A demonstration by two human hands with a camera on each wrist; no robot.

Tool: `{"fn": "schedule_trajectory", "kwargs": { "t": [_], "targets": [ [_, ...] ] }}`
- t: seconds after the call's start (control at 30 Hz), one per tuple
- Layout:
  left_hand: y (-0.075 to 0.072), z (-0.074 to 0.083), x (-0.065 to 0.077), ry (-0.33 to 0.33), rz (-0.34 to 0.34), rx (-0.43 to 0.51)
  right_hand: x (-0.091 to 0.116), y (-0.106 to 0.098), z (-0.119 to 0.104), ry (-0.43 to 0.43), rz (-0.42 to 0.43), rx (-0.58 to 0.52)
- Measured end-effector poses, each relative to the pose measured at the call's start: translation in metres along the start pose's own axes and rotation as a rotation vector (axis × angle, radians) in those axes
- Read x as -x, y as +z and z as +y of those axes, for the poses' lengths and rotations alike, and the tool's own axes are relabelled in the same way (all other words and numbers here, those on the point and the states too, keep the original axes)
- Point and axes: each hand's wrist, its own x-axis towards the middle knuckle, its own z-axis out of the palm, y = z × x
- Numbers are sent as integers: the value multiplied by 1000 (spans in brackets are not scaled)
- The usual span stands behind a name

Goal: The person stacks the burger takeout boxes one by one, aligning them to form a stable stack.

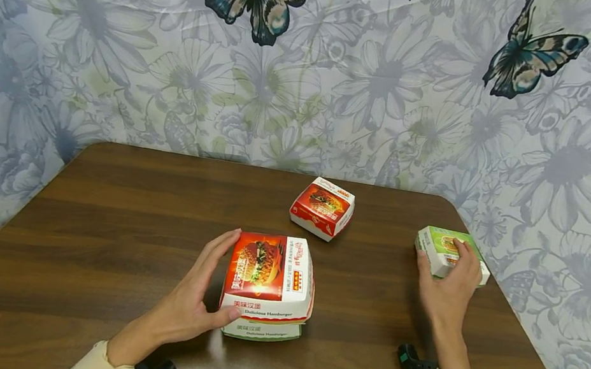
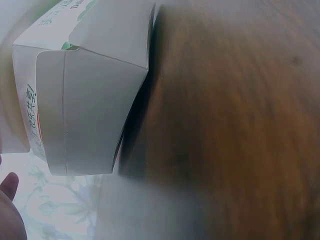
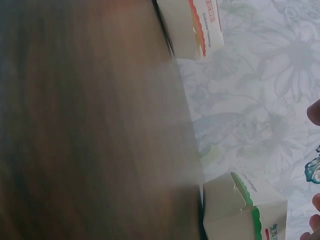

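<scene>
A red-and-white burger box (image 1: 271,271) sits on top of a green-lettered white burger box (image 1: 262,330) in the middle of the table. My left hand (image 1: 189,303) is at its left side, fingers fairly straight along the left edge and thumb at the front corner. In the left wrist view, the lower box (image 2: 92,105) shows its pale side, with a fingertip (image 2: 10,186) beside the stack. At the right, my right hand (image 1: 450,286) reaches over another green-and-white burger box (image 1: 440,241), fingers spread above it. That box (image 3: 245,215) appears low in the right wrist view, fingertips (image 3: 316,222) apart from it.
A smaller-looking red burger box (image 1: 323,207) stands angled near the table's back edge, between the stack and the right-hand box. Brown wooden table (image 1: 87,255) extends to both sides. Behind it hangs a cloth (image 1: 379,94) printed with flowers and butterflies.
</scene>
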Motion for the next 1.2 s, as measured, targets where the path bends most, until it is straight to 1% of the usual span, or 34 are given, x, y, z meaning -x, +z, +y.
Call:
{"fn": "schedule_trajectory", "kwargs": {
  "t": [0.2,0.4,0.67,0.8,0.97,1.2],
  "targets": [
    [0,0,1,5,1,3,-1,-5,5,29,20,12],
    [0,0,1,7,-2,6,-3,-9,10,56,17,21],
    [0,0,0,10,1,-14,-2,-11,12,178,-42,68],
    [-1,0,0,11,-1,-19,-1,-11,14,221,-63,100],
    [-1,0,1,15,0,-20,-1,-12,17,244,-75,107],
    [0,-1,1,14,1,-21,0,-10,24,236,-64,100]
  ]
}}
